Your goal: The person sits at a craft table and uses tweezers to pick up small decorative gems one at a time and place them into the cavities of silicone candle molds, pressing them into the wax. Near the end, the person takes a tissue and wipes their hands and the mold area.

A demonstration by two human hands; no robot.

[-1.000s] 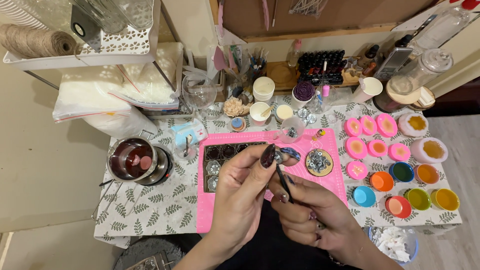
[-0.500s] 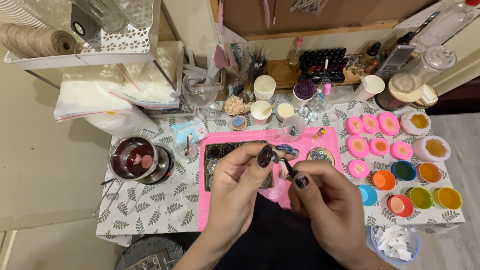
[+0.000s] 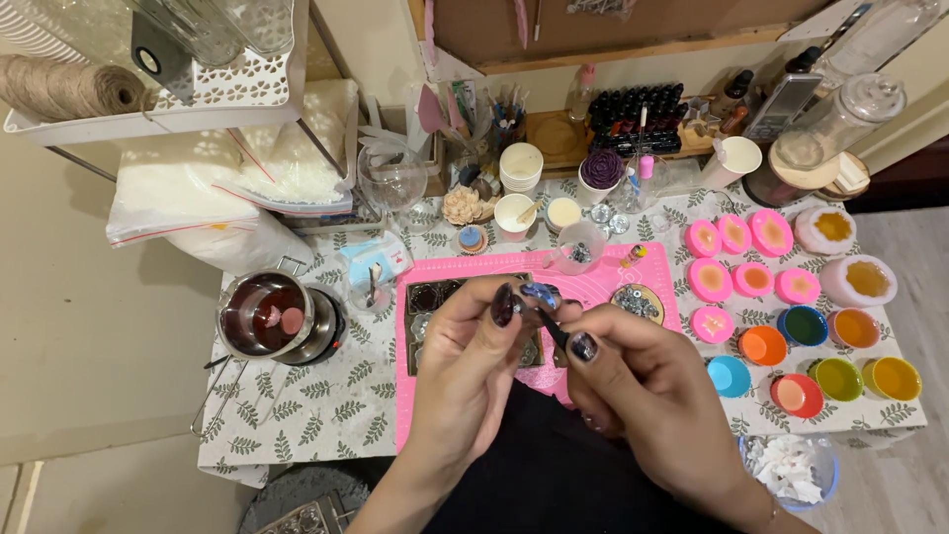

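My left hand (image 3: 465, 381) is raised over the pink mat (image 3: 593, 282), its thumb and fingers pinched around a small shiny piece that I can hardly make out. My right hand (image 3: 643, 391) grips thin black tweezers (image 3: 554, 331) whose tip meets that piece at the left fingertips. Beneath both hands lies a dark tray of small glass cups (image 3: 435, 302). A round wooden coaster heaped with little metal wick tabs (image 3: 638, 304) sits just right of the hands.
A steel pot of dark red liquid (image 3: 265, 314) stands at the left. Pink moulds (image 3: 736, 279) and coloured silicone cups (image 3: 835, 376) fill the right side. Paper cups, jars and dark bottles (image 3: 633, 114) line the back. A bowl of white scraps (image 3: 791, 465) is near right.
Both hands have shifted slightly left and up. My right hand rose from below the left hand to beside it, bringing the tweezers' tip to the left fingertips.
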